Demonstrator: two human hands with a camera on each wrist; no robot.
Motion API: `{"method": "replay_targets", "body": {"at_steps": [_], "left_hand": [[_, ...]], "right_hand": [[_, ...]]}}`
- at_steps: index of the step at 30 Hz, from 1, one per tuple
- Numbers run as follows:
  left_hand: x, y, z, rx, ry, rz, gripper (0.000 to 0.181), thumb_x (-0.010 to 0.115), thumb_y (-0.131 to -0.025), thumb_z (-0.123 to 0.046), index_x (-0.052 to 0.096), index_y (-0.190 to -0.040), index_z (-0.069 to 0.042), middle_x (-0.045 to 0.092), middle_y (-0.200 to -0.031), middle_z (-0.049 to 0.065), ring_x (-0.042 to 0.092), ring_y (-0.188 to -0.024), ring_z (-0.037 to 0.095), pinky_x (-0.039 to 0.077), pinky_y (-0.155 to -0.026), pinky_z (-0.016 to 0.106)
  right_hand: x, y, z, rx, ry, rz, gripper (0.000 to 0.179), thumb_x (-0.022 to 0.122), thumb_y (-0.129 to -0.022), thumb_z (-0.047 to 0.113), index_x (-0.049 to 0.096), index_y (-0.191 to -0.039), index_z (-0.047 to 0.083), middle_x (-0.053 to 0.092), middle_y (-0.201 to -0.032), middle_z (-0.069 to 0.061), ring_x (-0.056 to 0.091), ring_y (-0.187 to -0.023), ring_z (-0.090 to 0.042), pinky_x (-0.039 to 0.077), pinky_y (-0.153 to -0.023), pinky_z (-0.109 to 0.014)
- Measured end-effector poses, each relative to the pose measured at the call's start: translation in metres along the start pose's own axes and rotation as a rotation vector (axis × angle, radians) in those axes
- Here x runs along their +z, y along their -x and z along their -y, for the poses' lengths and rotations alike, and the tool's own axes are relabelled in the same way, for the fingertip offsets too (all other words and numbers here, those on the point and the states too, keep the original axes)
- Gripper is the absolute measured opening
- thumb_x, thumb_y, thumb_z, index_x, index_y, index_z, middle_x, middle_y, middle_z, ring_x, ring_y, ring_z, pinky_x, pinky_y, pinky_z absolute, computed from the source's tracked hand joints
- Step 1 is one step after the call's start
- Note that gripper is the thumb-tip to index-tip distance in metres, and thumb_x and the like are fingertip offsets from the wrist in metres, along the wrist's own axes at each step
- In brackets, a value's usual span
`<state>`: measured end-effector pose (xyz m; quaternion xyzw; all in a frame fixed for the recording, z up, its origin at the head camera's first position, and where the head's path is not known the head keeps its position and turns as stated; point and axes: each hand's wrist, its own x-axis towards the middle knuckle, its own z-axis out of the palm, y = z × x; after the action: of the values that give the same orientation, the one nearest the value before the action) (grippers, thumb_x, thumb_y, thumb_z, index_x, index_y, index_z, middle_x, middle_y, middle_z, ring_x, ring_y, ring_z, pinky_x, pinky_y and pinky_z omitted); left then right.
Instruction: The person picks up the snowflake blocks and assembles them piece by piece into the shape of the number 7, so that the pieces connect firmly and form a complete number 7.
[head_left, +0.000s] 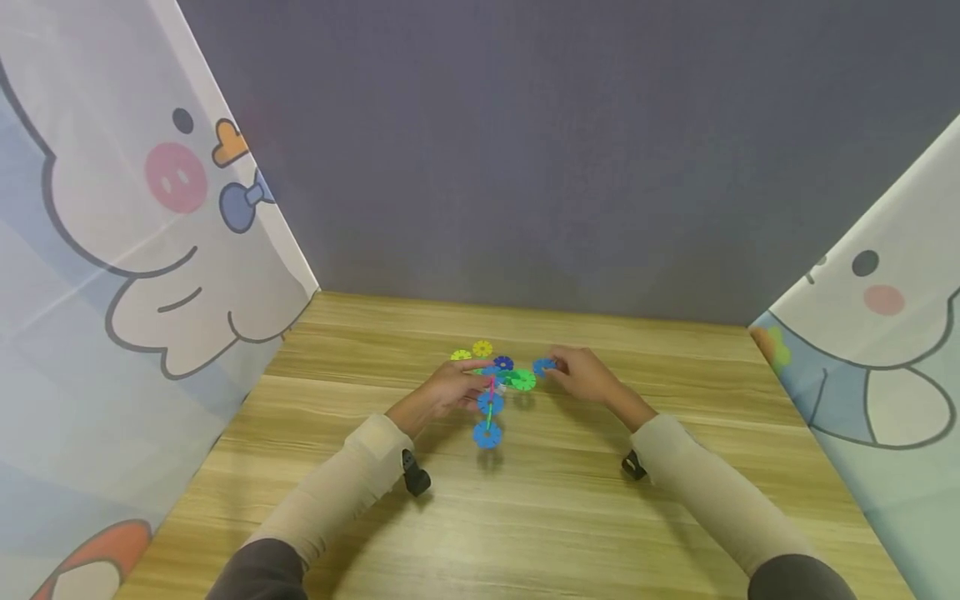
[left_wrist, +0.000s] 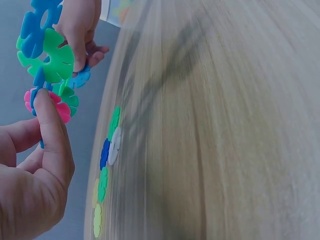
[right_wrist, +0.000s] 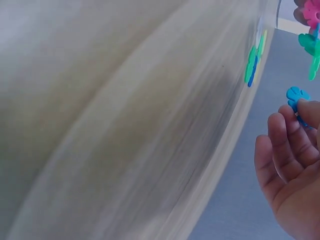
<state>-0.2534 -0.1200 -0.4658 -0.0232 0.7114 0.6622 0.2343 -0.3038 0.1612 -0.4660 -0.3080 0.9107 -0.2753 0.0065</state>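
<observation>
My left hand [head_left: 452, 387] pinches a chain of joined snowflake-shaped plastic discs [head_left: 491, 405], held above the table. Blue, green and pink notched pieces [left_wrist: 60, 55] make up this chain, slotted into each other at angles. In the left wrist view, thumb and fingers grip it near the pink disc [left_wrist: 62, 109]. To the right, my right hand [head_left: 583, 375] pinches a single blue disc [right_wrist: 297, 94] between thumb and index finger. That disc is close to the green disc [head_left: 523, 380] at the chain's right end, with a small gap between them in the right wrist view.
Several loose discs lie flat on the wooden table [head_left: 570, 517] beyond the hands: yellow ones [head_left: 482, 347], a dark blue one [head_left: 503, 363], green ones [left_wrist: 103, 184] and a white one [left_wrist: 115, 146]. A grey panel [head_left: 525, 167] rises behind the table, with cartoon-printed cloths at both sides.
</observation>
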Motion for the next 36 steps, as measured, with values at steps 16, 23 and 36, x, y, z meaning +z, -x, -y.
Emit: {"method": "replay_targets", "body": {"at_steps": [16,23,36], "left_hand": [[-0.001,0.0,-0.001,0.014,0.022,0.011,0.052,0.065,-0.1,-0.014,0.051,-0.15,-0.011,0.067,-0.09,-0.001,0.065,-0.075,0.013,0.061,-0.072,0.027],[0.0,0.0,-0.001,0.018,0.02,0.003,0.051,0.065,-0.1,-0.014,0.051,-0.15,-0.01,0.07,-0.089,-0.002,0.067,-0.078,0.014,0.061,-0.071,0.026],[0.004,-0.002,-0.001,0.011,0.029,0.006,0.052,0.066,-0.1,-0.013,0.051,-0.15,-0.01,0.068,-0.091,-0.001,0.064,-0.078,0.014,0.061,-0.073,0.027]], "right_hand": [[0.001,0.021,0.007,-0.007,-0.038,-0.038,0.004,0.069,-0.097,0.016,0.068,-0.1,0.013,0.068,-0.075,0.005,0.054,-0.062,-0.005,0.047,-0.057,-0.022],[0.006,0.023,0.011,-0.058,-0.054,-0.068,0.006,0.07,-0.097,0.015,0.069,-0.101,0.01,0.071,-0.078,0.001,0.057,-0.064,-0.003,0.048,-0.056,-0.021],[0.013,0.024,0.013,-0.084,-0.031,-0.102,0.006,0.07,-0.097,0.014,0.073,-0.098,0.009,0.062,-0.066,0.005,0.038,-0.053,0.001,0.037,-0.051,-0.017]]}}
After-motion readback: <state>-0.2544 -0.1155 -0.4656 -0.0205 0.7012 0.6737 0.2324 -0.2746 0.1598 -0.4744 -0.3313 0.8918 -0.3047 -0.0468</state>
